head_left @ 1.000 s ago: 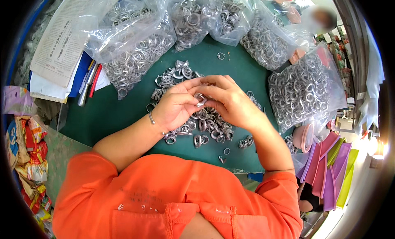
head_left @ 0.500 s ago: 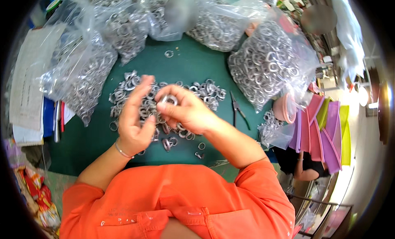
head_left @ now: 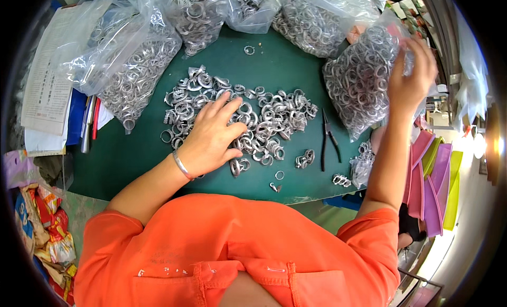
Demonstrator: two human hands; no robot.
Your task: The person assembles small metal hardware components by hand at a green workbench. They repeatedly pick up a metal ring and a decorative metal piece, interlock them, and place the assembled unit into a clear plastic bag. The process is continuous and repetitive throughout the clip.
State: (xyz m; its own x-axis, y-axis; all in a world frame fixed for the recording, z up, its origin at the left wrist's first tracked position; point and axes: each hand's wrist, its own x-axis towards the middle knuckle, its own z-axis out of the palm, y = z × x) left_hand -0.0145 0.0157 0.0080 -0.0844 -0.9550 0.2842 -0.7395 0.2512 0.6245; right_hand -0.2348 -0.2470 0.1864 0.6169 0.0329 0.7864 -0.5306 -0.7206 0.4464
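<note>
A loose pile of silver-coloured metal rings [head_left: 274, 117] lies in the middle of the green table. My left hand [head_left: 208, 135] rests on the pile's near left part, open, fingers spread and touching the rings. To the right stands a clear plastic bag full of rings [head_left: 356, 77]. At its upper right edge is my right hand [head_left: 412, 77], open, with the fingers stretched and apart; nothing shows in it, though the fingertips are partly blurred. A small cluster of rings [head_left: 305, 159] sits apart from the pile. Nearer me lie a thin ring [head_left: 279, 175] and a small metal piece [head_left: 274, 187].
Dark-handled pliers [head_left: 328, 138] lie right of the pile. More clear bags of rings [head_left: 140, 69] line the far and left sides. Pens [head_left: 90, 125] and printed paper [head_left: 47, 80] are at the left edge. A small bag of metal parts [head_left: 362, 167] sits at the right edge.
Both hands were together over the pile, the right pinching a ring. The right hand has swung far right to the bag, without the ring. My left hand has lowered onto the pile.
</note>
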